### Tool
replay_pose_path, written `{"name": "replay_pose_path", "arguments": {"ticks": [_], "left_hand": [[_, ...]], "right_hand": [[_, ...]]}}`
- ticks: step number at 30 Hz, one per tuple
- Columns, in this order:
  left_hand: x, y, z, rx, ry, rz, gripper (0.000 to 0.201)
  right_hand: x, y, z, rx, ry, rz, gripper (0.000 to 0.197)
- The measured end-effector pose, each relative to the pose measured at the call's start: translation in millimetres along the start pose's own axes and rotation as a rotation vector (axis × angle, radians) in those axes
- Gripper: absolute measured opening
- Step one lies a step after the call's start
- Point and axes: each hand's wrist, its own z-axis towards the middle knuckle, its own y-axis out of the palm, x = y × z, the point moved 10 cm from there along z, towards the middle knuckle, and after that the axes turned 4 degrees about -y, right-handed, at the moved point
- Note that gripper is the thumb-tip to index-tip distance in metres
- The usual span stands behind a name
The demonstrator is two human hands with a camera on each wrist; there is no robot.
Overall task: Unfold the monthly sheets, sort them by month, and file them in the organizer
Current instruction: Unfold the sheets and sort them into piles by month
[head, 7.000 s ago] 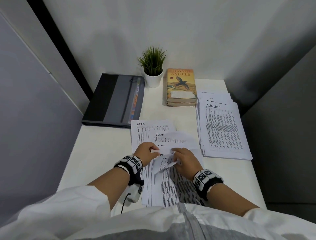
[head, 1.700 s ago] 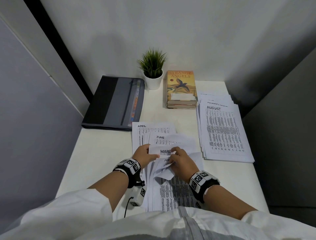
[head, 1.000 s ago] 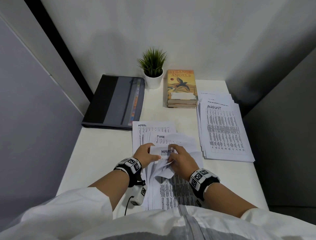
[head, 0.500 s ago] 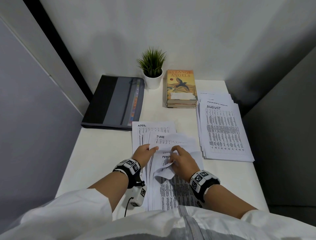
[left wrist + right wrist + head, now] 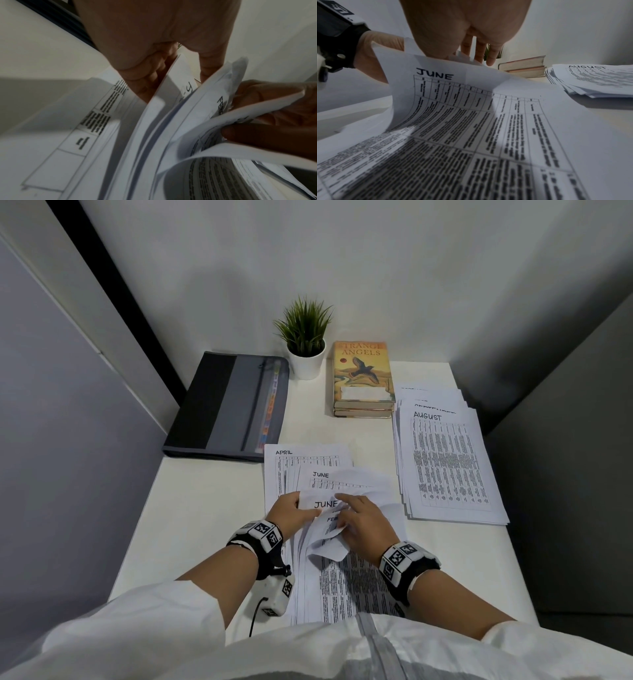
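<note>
In front of me lies a loose stack of printed monthly sheets (image 5: 342, 587). My left hand (image 5: 301, 506) pinches the upper left corner of a creased sheet headed JUNE (image 5: 325, 504) and lifts it. My right hand (image 5: 346, 515) grips curled-back sheets, one headed FEB (image 5: 331, 520), while its forefinger lies on the JUNE sheet. The left wrist view shows the left hand (image 5: 178, 67) pinching paper and the right hand (image 5: 267, 111) clutching bent pages. An APRIL sheet (image 5: 291, 455) and another JUNE sheet (image 5: 322, 475) lie just beyond. The grey organizer (image 5: 233, 405) lies closed at the back left.
A neat pile topped by AUGUST (image 5: 445, 467) fills the table's right side. Two stacked books (image 5: 363, 378) and a small potted plant (image 5: 305, 347) stand at the back. Grey partition walls close in on left and right. The white table (image 5: 205, 508) shows bare left of the stack.
Both hands kept leafing through the stack. A MARCH sheet showed between them a second ago, then FEBRUARY; now a JUNE sheet is held up there.
</note>
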Motion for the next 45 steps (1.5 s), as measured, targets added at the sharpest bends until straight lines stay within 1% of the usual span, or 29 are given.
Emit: {"name": "replay_pose_path", "arguments": {"ticks": [3, 7, 9, 11, 14, 18, 20, 23, 24, 26, 29, 30, 31, 32, 33, 34, 35, 37, 38, 39, 41, 42, 43, 45], "left_hand": [[-3, -4, 1, 0.026, -0.013, 0.01, 0.024], [-7, -13, 4, 0.098, -0.03, 0.117, 0.03], [-5, -13, 4, 0.093, -0.01, 0.122, 0.026], [-3, -10, 2, 0.083, -0.006, 0.071, 0.025], [1, -6, 0, 0.073, 0.029, 0.047, 0.02], [1, -10, 0, 0.087, 0.024, 0.011, 0.015], [-2, -13, 2, 0.107, 0.001, 0.039, 0.018], [-1, -14, 2, 0.118, 0.019, 0.118, 0.013], [0, -14, 2, 0.116, 0.025, 0.107, 0.012], [1, -13, 0, 0.106, 0.023, 0.038, 0.019], [3, -10, -3, 0.1, 0.03, 0.006, 0.022], [4, -10, -4, 0.109, 0.041, 0.009, 0.032], [6, -10, -6, 0.122, 0.061, 0.014, 0.047], [9, -11, -7, 0.133, 0.096, 0.028, 0.063], [13, -12, -8, 0.143, 0.14, 0.062, 0.073], [16, -13, -9, 0.155, 0.179, 0.123, 0.072], [18, -13, -10, 0.169, 0.199, 0.202, 0.061], [17, -16, -9, 0.2, 0.196, 0.368, 0.03], [18, -18, -8, 0.213, 0.2, 0.429, 0.022], [19, -19, -8, 0.224, 0.208, 0.462, 0.019], [24, -18, -9, 0.201, 0.211, 0.43, 0.014], [26, -14, -9, 0.157, 0.203, 0.383, 0.008], [27, -9, -10, 0.104, 0.2, 0.329, 0.005], [30, -2, -14, 0.034, 0.181, 0.208, 0.007]], "right_hand": [[-3, -4, 0, 0.02, -0.026, -0.012, 0.022], [2, -3, -2, 0.014, 0.034, 0.044, 0.019], [1, 0, -1, -0.006, 0.024, 0.064, 0.019], [1, 0, 0, -0.014, 0.021, 0.076, 0.016], [0, 0, -1, -0.019, 0.007, 0.028, 0.016], [-3, -7, -2, 0.025, 0.012, 0.01, 0.02], [-1, -8, -3, 0.035, 0.026, 0.029, 0.017], [-1, -4, -4, 0.009, 0.023, 0.023, 0.015], [-1, -2, -4, -0.002, 0.025, 0.025, 0.015], [1, 0, -3, -0.012, 0.026, 0.031, 0.014], [2, 2, -2, -0.032, 0.021, 0.008, 0.015], [1, 3, -2, -0.043, 0.019, -0.002, 0.015], [2, 4, -2, -0.054, 0.02, -0.001, 0.016], [2, 5, -2, -0.066, 0.026, 0.008, 0.015], [4, 7, -1, -0.079, 0.04, 0.019, 0.013], [6, 8, -1, -0.091, 0.059, 0.021, 0.01], [8, 8, 0, -0.098, 0.08, 0.009, 0.008], [11, 9, 1, -0.108, 0.088, -0.032, 0.007], [10, 9, 2, -0.121, 0.068, -0.041, 0.008], [9, 10, 3, -0.141, 0.039, -0.041, 0.01], [7, 13, 6, -0.201, -0.016, -0.046, 0.018], [7, 15, 7, -0.234, -0.025, -0.047, 0.021], [9, 15, 9, -0.262, -0.018, -0.041, 0.023], [9, 15, 13, -0.297, 0.004, -0.014, 0.023]]}}
